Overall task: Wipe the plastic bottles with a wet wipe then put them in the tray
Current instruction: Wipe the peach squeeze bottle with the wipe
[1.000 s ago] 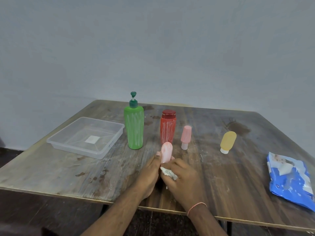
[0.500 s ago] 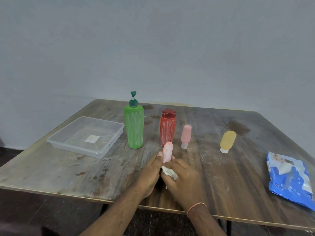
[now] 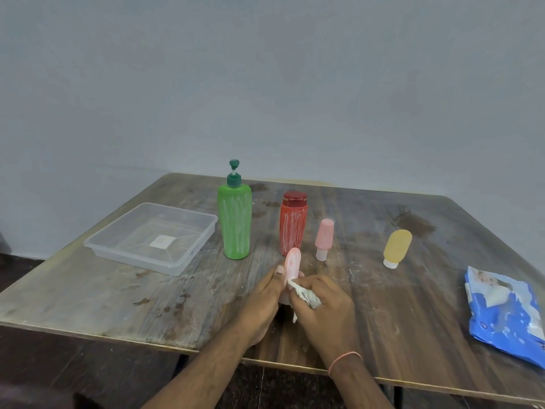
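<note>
Near the front edge of the worn wooden table (image 3: 413,320), the left hand (image 3: 262,302) grips a small pale-pink plastic bottle (image 3: 292,262) upright while the right hand (image 3: 327,311) pinches a crumpled white wet wipe (image 3: 303,295) against it, the clear plastic tray (image 3: 118,246) well apart leftward, its sticker unreadable.

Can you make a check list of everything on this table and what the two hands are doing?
Surface: worn wooden table, stained and smeared.
Job's things: small pink bottle in hand; green pump bottle, red bottle, second pink bottle and yellow bottle stand on the table; clear tray holds no bottles.
Clutter: blue wipes pack by the right edge.
Hands: left hand grips the small pink bottle; right hand presses a wet wipe on it.
Cables: nothing seen.
Surroundings: plain grey wall.
</note>
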Demonstrator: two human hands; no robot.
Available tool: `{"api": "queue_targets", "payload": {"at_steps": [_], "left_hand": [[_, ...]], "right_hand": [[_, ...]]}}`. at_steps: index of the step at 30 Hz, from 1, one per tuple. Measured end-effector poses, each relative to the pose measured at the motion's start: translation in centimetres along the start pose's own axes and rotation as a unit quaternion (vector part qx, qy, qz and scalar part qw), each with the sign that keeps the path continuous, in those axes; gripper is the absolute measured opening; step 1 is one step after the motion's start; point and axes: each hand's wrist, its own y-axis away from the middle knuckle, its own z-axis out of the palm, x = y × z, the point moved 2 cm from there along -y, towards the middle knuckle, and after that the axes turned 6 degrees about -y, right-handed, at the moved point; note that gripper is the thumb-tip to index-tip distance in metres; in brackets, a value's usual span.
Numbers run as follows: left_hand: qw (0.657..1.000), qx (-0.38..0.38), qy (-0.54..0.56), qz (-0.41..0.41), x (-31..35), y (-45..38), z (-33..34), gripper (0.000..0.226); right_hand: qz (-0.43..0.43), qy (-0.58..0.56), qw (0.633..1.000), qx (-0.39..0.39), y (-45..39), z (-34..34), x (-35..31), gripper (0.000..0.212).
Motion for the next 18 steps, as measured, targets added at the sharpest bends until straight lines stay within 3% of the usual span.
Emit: {"api": "queue_targets", "payload": {"at_steps": [4, 9, 14, 18], "left_hand": [[1.0, 0.0, -0.001, 0.008, 0.01, 0.02, -0.25, 0.046], [1.0, 0.0, 0.001, 0.018, 0.11, -0.23, -0.31, 0.041], [1.0, -0.001, 0.007, 0.018, -0.04, -0.05, -0.29, 0.041], [1.0, -0.001, 0.01, 0.015, 0.05, -0.2, -0.26, 0.042]], "right_hand": [[-0.017, -0.015, 0.999, -0.048, 0.28, 0.2, -0.26, 0.01], [0.0, -0.005, 1.0, -0.013, 0.14, 0.02, -0.25, 0.01], [-0.021, -0.005, 0.998, -0.054, 0.28, 0.25, -0.2, 0.014], [-0.013, 0.007, 1.0, -0.027, 0.17, -0.06, -0.55, 0.01]]}}
